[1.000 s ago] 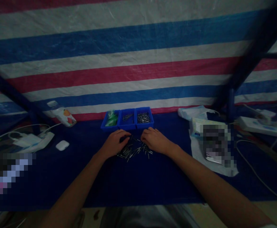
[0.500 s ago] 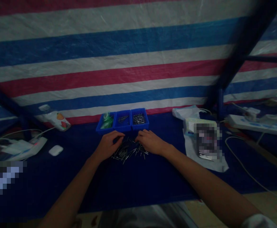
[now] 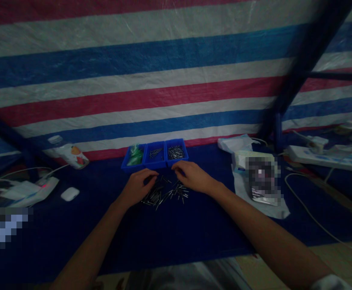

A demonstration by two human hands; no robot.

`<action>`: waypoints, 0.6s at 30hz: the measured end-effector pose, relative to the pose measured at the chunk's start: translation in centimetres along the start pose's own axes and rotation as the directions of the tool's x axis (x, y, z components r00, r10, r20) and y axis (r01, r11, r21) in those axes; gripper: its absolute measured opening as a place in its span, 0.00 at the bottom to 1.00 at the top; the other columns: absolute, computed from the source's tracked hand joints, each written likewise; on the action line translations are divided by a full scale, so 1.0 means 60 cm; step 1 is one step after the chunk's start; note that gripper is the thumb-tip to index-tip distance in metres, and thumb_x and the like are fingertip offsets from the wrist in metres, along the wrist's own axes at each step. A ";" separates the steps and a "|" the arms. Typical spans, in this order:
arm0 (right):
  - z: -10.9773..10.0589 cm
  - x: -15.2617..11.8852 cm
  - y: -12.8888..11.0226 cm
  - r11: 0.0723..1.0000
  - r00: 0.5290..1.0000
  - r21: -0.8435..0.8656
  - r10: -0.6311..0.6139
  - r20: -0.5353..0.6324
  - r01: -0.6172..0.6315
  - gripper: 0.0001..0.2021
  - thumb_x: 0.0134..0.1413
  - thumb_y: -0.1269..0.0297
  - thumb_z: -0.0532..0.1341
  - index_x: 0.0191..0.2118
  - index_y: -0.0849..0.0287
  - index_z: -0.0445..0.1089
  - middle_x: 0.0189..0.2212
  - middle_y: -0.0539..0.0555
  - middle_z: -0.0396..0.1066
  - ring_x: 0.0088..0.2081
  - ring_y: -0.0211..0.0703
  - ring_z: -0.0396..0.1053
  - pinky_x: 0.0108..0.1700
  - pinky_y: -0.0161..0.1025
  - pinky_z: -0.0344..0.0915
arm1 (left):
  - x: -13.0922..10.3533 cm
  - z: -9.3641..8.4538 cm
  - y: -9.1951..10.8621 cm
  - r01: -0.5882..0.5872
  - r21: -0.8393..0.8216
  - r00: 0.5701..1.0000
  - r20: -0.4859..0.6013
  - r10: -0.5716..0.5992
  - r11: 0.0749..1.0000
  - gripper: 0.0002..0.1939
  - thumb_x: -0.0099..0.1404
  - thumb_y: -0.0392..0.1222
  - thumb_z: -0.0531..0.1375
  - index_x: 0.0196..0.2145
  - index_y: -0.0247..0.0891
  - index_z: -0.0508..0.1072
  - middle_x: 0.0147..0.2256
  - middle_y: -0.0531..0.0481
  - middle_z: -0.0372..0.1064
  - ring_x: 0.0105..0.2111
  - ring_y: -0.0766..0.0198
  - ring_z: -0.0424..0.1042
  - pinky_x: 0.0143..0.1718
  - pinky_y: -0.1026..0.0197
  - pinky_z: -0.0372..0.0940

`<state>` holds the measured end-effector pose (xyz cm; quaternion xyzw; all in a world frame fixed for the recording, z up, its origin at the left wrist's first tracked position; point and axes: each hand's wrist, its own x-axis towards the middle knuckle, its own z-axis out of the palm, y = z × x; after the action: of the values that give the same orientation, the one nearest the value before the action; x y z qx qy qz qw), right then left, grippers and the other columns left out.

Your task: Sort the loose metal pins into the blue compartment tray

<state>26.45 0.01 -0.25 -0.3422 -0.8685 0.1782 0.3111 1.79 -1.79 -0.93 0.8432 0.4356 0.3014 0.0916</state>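
Observation:
A loose heap of thin, nail-like metal pieces (image 3: 155,196) lies on the dark blue tabletop (image 3: 163,233). My left hand (image 3: 138,186) is at the heap's left edge, its thumb and forefinger curled towards each other. Over the far right side of the heap is my right hand (image 3: 192,176), fingers bent in a pinch. Whatever is between the fingertips of either hand is too small and dark to make out. Just beyond stand three blue bins: the left bin (image 3: 124,164) has a green plastic bag, the middle bin (image 3: 156,163) a few metal pieces, the right bin (image 3: 185,152) many.
To the left are a bottle (image 3: 76,155), a white earphone-like case (image 3: 70,193) and a power strip (image 3: 47,191). On the right lie plastic packaging (image 3: 237,143), a blurred-out item (image 3: 262,177), a cable (image 3: 302,201) and another power strip (image 3: 311,158). A striped sheet (image 3: 163,92) hangs behind.
My right hand has lifted slightly away from the heap, towards the right bin, uncovering more metal pieces. The left hand has hardly moved.

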 end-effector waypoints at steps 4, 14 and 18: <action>-0.004 0.006 -0.010 0.958 0.987 0.280 0.100 -0.124 -0.061 0.17 0.54 0.71 0.57 0.50 0.59 0.68 0.35 0.51 0.73 0.36 0.38 0.71 0.42 0.38 0.66 | 0.001 -0.002 0.006 -0.002 0.001 0.999 -0.042 0.002 1.000 0.09 0.68 0.39 0.54 0.39 0.39 0.75 0.35 0.49 0.75 0.34 0.61 0.74 0.38 0.59 0.68; -0.014 0.019 -0.004 0.511 0.864 0.795 0.502 0.032 -0.326 0.11 0.56 0.56 0.60 0.33 0.59 0.71 0.30 0.55 0.75 0.29 0.37 0.71 0.30 0.36 0.62 | 0.000 -0.001 0.003 0.015 0.024 0.999 -0.052 -0.013 1.000 0.09 0.67 0.38 0.55 0.38 0.38 0.75 0.34 0.49 0.74 0.32 0.62 0.73 0.35 0.60 0.67; -0.005 0.016 0.006 0.496 0.827 0.717 0.523 0.204 -0.490 0.18 0.57 0.57 0.59 0.20 0.60 0.63 0.13 0.47 0.62 0.17 0.32 0.59 0.23 0.34 0.53 | 0.000 -0.001 0.002 0.012 0.015 0.998 -0.059 -0.011 1.000 0.09 0.67 0.38 0.55 0.38 0.38 0.75 0.34 0.49 0.74 0.32 0.62 0.73 0.36 0.60 0.67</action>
<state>26.27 0.96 0.17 -0.4272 -0.5716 0.5924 0.3739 1.83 -1.90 -0.82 0.8322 0.4452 0.3221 0.0739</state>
